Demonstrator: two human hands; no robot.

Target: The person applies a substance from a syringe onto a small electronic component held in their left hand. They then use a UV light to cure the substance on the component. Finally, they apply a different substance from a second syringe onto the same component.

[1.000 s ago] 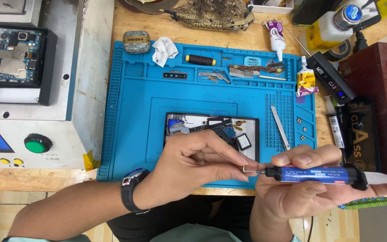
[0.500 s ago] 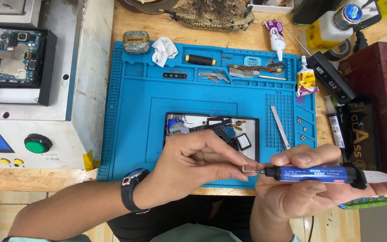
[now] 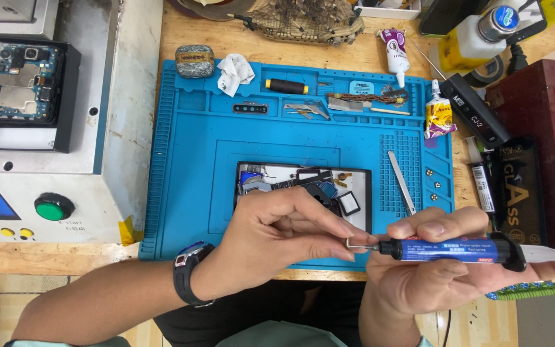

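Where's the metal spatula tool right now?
In the head view, the metal spatula lies on the right part of the blue mat, beside the small parts tray and just above the right hand.

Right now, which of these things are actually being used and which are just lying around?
In use:
left hand
small metal part
right hand
blue syringe

Lying about:
blue mat
metal spatula
yellow glue tube
crumpled tissue
green button
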